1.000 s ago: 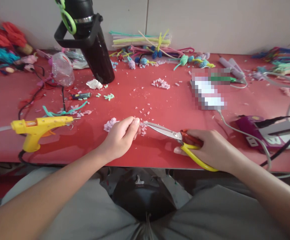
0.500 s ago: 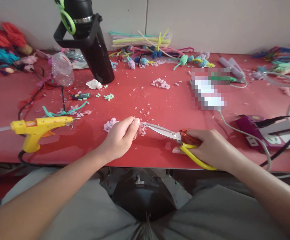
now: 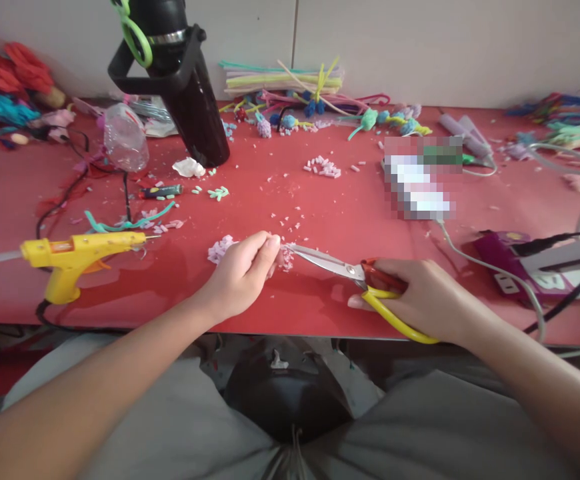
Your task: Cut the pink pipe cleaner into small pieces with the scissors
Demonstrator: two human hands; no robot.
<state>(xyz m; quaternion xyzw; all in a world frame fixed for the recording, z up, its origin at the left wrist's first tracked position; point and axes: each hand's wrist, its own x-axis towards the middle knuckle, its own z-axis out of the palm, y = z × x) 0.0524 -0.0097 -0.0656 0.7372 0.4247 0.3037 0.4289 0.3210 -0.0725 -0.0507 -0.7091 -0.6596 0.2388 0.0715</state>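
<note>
Counter [image 3: 315, 313]: carrying everything, its front edge running just in front of the person's lap.

Glue gun [image 3: 85, 245]: lying at the left of the counter, well apart from both hands, its nozzle pointing right.

Scissors [image 3: 351, 271]: extending leftward from the right grip [image 3: 423, 293], which is closing round the red and yellow handles; which finger is sitting in which loop is partly hidden. Blades are narrowing toward the left fingertips and seem slightly parted. Judging by looks, metal blades are making them stiff, moderately light, somewhat tip-heavy; smooth steel would be slippery and sharp, so the handles are offering the proper hold, behind the pivot.

Left grip [image 3: 245, 277]: thumb and forefinger are pressing together, apparently pinching a small pale piece; the other fingers are curling underneath.

Heap [image 3: 221, 248]: lilac bits gathering just left of the left grip, partly hidden by it.

Crumbs [image 3: 288, 261]: scattering on the counter beneath the blade tips, just right of the left grip.

Piece [image 3: 283, 246]: seemingly peeping out at the fingertips, facing the blade tips; whether steel is touching it, cannot tell. Estimate: it is looking very light, soft and fuzzy, hardly slippery, easily bent or lost. Best hold: a fingertip pinch at one end, leaving the other end facing the blades and skin clear of them.
</note>
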